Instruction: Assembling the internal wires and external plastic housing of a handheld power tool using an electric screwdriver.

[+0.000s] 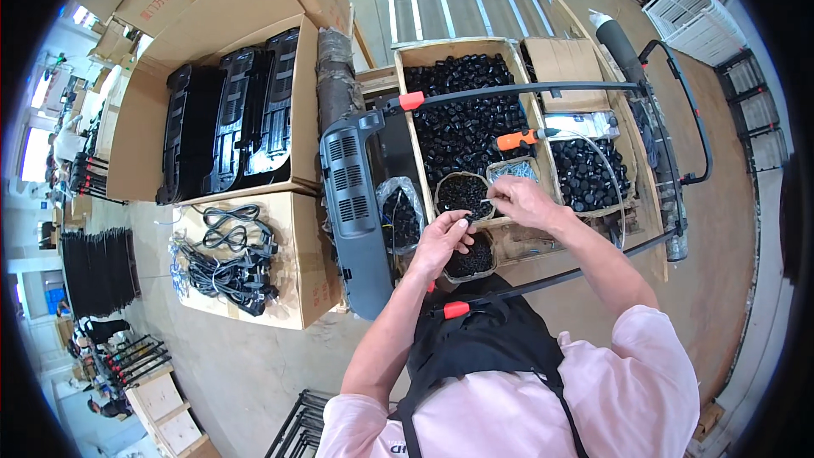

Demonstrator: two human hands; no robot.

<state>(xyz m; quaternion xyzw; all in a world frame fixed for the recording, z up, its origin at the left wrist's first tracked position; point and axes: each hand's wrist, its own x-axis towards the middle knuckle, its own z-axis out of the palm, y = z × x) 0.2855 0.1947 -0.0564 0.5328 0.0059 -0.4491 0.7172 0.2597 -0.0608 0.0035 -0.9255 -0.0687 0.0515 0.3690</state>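
My left hand (445, 239) is closed, its thumb and fingertips pinched on a small black part (468, 218) that the fingers partly cover. Facing it, my right hand (524, 202) pinches a small, thin silver piece (486, 200), too small to name surely. Both hands hover over the near edge of a wooden tray. Below them sit a round tub of small black pieces (465, 190) and a second tub (471, 256) of finer black bits. Silver screws (512, 170) lie in a small container just beyond my right hand.
A black tubular frame (526, 87) with red clips spans the wooden tray (462, 49) of black caps, attached to a grey vented housing (356, 195). An orange power screwdriver (515, 140) lies on the caps. At left are cartons with black panels (233, 119) and coiled cables (229, 263).
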